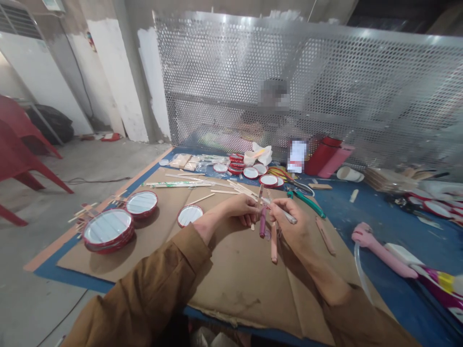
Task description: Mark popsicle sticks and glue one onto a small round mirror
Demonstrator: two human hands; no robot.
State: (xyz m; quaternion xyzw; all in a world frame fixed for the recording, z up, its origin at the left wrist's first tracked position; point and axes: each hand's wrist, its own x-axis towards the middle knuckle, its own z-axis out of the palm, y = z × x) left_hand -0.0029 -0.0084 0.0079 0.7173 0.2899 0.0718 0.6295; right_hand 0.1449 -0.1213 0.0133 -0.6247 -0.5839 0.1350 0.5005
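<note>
My left hand point(241, 208) is closed in a pinch on a thin wooden stick point(259, 193) held upright over the brown cardboard sheet point(231, 279). My right hand point(289, 226) is closed around a white pen-like tool point(287, 216) whose tip points at that stick. A dark pink stick point(262, 222) hangs between the two hands; which fingers hold it is not clear. A pale pink stick point(274, 243) lies on the cardboard just below my right hand. Both sleeves are brown.
Red-rimmed round mirrors point(107, 229) lie at the left, with smaller ones point(268, 180) further back. Loose wooden sticks point(224, 189), green-handled pliers point(307, 201), a pink glue gun point(379, 250) and red and pink bottles point(327, 156) lie on the blue table. A perforated metal screen point(311, 86) stands behind, a person beyond it.
</note>
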